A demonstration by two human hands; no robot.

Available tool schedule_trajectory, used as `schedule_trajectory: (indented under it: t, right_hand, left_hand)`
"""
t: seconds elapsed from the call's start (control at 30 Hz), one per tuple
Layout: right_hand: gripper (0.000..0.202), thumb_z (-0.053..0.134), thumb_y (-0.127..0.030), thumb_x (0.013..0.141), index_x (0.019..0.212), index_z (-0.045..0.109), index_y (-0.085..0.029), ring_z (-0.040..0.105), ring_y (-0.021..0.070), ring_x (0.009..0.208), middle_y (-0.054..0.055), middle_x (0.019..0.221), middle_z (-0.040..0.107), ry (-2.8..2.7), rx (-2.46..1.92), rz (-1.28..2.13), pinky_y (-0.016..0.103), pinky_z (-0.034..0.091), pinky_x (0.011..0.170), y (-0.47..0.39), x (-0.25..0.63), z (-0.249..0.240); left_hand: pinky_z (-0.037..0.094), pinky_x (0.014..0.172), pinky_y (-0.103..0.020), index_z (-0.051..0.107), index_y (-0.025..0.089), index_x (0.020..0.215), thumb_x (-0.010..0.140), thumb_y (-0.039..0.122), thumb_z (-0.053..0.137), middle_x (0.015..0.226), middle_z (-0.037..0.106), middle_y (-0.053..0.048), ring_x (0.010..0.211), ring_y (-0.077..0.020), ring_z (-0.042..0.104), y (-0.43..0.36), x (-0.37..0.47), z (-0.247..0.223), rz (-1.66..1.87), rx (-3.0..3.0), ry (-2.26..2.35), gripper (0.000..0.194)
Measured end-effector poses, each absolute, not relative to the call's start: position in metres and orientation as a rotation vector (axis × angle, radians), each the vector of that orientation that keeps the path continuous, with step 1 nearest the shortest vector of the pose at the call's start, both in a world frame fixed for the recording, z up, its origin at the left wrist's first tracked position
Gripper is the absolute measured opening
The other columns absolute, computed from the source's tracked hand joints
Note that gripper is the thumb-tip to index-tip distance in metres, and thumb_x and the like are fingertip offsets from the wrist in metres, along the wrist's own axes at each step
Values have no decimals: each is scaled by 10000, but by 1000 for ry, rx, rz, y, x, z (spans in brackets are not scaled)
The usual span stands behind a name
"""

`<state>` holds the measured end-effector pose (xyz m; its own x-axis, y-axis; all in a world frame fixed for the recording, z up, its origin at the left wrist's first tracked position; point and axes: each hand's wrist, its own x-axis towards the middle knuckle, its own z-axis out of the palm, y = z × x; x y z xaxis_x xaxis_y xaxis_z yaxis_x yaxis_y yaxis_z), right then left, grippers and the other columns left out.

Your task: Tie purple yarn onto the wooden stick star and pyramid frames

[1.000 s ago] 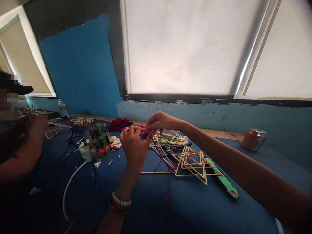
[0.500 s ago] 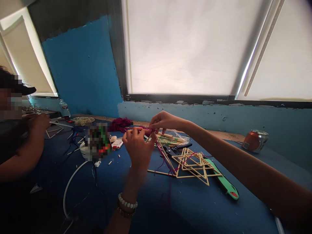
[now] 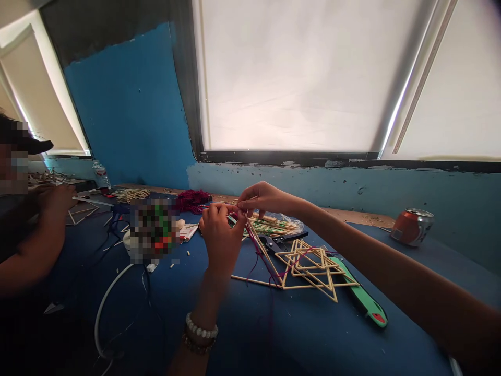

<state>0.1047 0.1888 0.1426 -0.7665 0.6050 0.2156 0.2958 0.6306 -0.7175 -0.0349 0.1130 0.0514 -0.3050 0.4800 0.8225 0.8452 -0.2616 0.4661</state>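
My left hand (image 3: 223, 232), with beads at the wrist, is closed on the upper end of thin wooden sticks (image 3: 263, 250) that slant up from the table. Magenta yarn (image 3: 254, 241) runs along these sticks and hangs down in loose strands. Fingertips of my right hand (image 3: 260, 198) pinch the yarn right beside the left fingertips. The sticks meet others at a low corner, joined to a star-shaped stick frame (image 3: 313, 263) lying on the table. What lies exactly between the fingertips is too small to make out.
A green-handled tool (image 3: 366, 300) lies right of the frame, a can (image 3: 412, 227) farther right. Behind are black pliers (image 3: 279, 241), bagged sticks (image 3: 277, 225) and a magenta yarn pile (image 3: 192, 200). At left, a white cable (image 3: 102, 308) and a person's arm (image 3: 43, 245).
Both hands stay together at the stick tops; the fingers have shifted slightly, with the right fingertips drawn closer to the left ones. The view has moved a little.
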Motion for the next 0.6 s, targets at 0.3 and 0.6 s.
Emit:
schedule_trajectory:
  t: [0.3,0.6]
  right_hand:
    - [222,706,-333,839,947,714,-140,676,145,687,57,773,713,-2288,-685,1079,208,522,516,191,105,133]
    - [232,607,-340,916,857,693,-133,641,147,641,61,720,694,-2294,-739,769,247,488,550,183,103,120]
  left_hand:
    - [431,936,-416,613,222,913,926,300,591,1054,587,-65,1074,-270,511,116,-43,51,-1624,-1761,-1573,83]
    - [428,907,-395,587,218,938,991,383,530,1039,615,-56,1042,-253,536,118,-45,51,-1584,-1814,-1567,182]
